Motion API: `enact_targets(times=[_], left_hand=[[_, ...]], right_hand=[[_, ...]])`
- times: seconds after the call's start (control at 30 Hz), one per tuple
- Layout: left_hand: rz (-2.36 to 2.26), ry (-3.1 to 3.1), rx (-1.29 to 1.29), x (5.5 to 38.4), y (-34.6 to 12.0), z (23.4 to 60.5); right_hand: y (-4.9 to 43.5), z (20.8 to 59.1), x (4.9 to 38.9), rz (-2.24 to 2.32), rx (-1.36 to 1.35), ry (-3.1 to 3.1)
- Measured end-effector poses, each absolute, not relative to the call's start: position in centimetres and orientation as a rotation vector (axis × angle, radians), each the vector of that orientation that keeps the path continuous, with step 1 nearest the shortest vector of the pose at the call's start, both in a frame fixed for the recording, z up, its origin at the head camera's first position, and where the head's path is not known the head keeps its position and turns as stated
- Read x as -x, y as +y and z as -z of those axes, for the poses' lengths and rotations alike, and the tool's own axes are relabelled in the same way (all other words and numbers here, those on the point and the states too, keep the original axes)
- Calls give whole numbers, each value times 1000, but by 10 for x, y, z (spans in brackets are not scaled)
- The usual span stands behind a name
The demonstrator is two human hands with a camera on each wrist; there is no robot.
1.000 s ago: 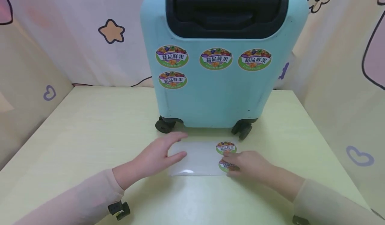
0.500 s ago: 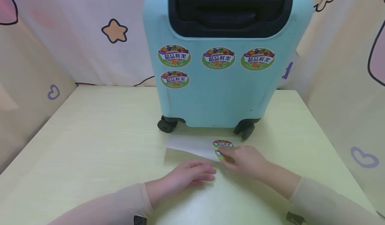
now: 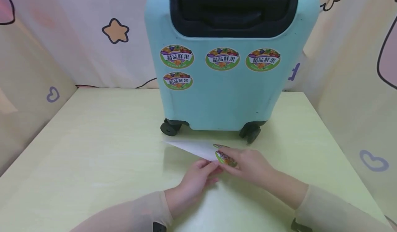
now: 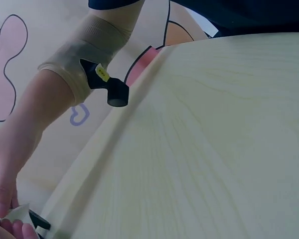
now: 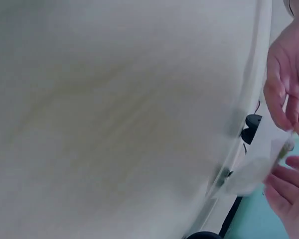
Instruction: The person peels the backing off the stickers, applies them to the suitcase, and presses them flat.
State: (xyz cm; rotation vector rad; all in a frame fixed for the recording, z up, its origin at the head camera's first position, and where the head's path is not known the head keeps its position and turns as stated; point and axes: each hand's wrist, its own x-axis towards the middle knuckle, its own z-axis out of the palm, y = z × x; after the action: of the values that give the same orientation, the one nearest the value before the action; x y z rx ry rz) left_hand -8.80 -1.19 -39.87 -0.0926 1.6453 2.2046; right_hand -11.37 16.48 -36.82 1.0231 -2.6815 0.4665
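A white sticker sheet (image 3: 195, 148) is lifted and tilted above the table in the head view, with two oval fruit stickers (image 3: 227, 159) at its right end. My right hand (image 3: 255, 164) holds that end, its fingers partly covering the stickers. At the near edge, my left hand (image 3: 195, 180) pinches the sheet between thumb and fingers, close beside the right fingertips. Behind both hands stands a light blue suitcase (image 3: 217, 102). Several matching oval stickers (image 3: 222, 59) are on its front. In the right wrist view the sheet (image 5: 246, 177) looks blurred and partly see-through.
The suitcase rests on the pale table (image 3: 102, 132) on black wheels (image 3: 169, 128), just beyond the sheet. Patterned curtains (image 3: 77, 35) enclose the back and both sides. A thin dark cable (image 3: 146, 83) runs along the back edge.
My left hand left the sheet's left side, came round to its near edge and now pinches it there. My right hand raised the sheet off the table, tilting it.
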Motion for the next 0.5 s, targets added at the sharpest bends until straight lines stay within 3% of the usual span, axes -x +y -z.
enact_targets(times=[0.5], left_hand=[[-2310, 1641, 166, 92, -12, 391]], right_hand=[[156, 371, 109, -597, -1009, -2316]])
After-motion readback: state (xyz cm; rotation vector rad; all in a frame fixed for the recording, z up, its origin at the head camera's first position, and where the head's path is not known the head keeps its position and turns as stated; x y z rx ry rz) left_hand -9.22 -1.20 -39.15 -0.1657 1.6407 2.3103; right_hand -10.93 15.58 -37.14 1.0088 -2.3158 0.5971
